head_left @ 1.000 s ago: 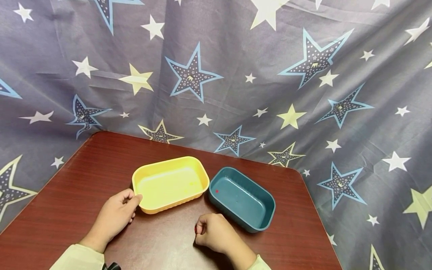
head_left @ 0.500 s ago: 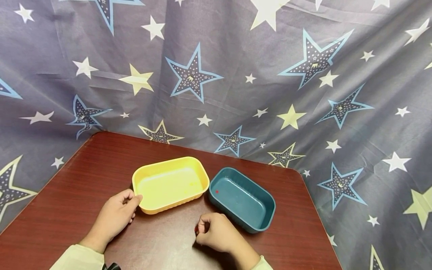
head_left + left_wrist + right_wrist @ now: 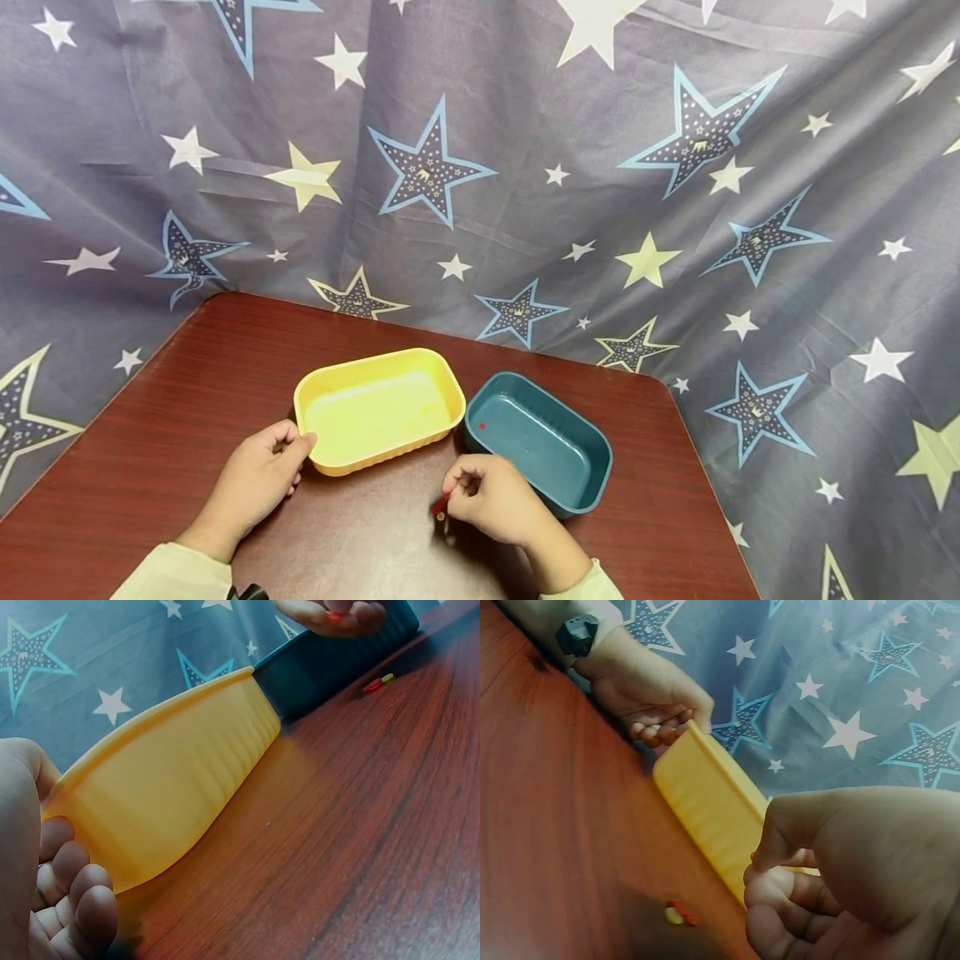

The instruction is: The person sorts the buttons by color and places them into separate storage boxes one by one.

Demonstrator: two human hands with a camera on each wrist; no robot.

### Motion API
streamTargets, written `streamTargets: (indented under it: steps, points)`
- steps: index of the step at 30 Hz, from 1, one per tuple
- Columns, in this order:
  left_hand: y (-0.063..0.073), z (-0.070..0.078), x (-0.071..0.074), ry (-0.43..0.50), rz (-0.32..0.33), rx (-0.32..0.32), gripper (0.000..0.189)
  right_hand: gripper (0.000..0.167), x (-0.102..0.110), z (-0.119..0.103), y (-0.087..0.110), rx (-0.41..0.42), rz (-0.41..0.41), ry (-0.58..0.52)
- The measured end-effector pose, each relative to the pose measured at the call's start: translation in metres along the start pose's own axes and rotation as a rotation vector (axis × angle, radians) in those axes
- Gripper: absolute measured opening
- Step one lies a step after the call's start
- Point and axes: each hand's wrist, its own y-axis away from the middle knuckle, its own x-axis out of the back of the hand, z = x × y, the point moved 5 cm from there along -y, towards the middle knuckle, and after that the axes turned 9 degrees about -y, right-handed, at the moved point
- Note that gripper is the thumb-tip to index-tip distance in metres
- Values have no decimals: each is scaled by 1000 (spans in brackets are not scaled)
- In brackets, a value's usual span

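At near left corner of yellow tub (image 3: pixel 382 457), left hand (image 3: pixel 258 475) pinches rim, fingertips partly hidden from me. Right hand (image 3: pixel 495 504) hangs above surface (image 3: pixel 360 542), near teal tub (image 3: pixel 540 450), fingers narrow, pinching small red piece (image 3: pixel 335 616), mostly covered; its shape I can't make out. Below, second red piece (image 3: pixel 685 910) lies on surface touching yellow piece (image 3: pixel 674 916). Red speck (image 3: pixel 482 427) inside teal tub, tiny. Black wrist device (image 3: pixel 577 635) cut off in head view.
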Motion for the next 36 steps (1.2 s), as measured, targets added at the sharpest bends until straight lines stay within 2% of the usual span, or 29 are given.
streamTargets:
  steps: [4, 7, 10, 17, 27, 36]
  points:
    - [0, -1, 0, 5, 0, -11, 45, 14, 16, -8, -4, 9, 30, -12]
    - [0, -1, 1, 5, 0, -11, 45, 18, 30, -13, -8, -13, 43, -68]
    - [0, -2, 1, 0, 0, -8, 45, 15, 45, -15, -15, -40, 52, -120]
    - [0, -3, 1, 5, -6, -9, 46, 15, 76, -14, -28, -92, 42, -213]
    - [-1, -3, 0, 15, -14, -10, 46, 15, 101, 10, -49, -185, 63, -280]
    - [0, -2, 0, 8, -7, -18, 46, 25, 116, 33, -69, -256, 46, -278]
